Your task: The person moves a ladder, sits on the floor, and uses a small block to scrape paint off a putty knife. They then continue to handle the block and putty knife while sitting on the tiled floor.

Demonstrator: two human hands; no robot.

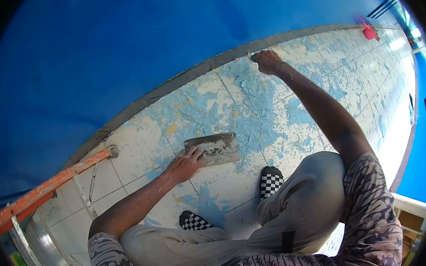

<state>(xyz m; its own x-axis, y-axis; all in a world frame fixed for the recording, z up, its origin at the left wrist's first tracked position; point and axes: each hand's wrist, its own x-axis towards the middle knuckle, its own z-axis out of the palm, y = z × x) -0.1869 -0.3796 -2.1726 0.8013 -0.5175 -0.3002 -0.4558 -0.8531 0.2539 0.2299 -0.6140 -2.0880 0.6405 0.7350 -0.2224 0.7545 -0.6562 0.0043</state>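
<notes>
My left hand [184, 165] grips the near-left side of a shallow, rectangular grey pan [224, 155], which rests on the tiled floor and has pale residue or flakes on its surface. My right hand [268, 62] reaches far forward, closed around a small scraper-like tool [253, 57]. Little of that tool shows beyond the fingers, close to the grey skirting strip [208, 65] at the foot of the blue wall. Peeling light-blue paint flakes [256, 98] cover the floor between and around both hands.
An orange stepladder [60, 178] stands at the left, one end near the skirting. Far right along the wall lies a pink object [369, 31]. My crouched legs and a checkered shoe [271, 182] are close to the pan. Shelving [414, 222] is at the right edge.
</notes>
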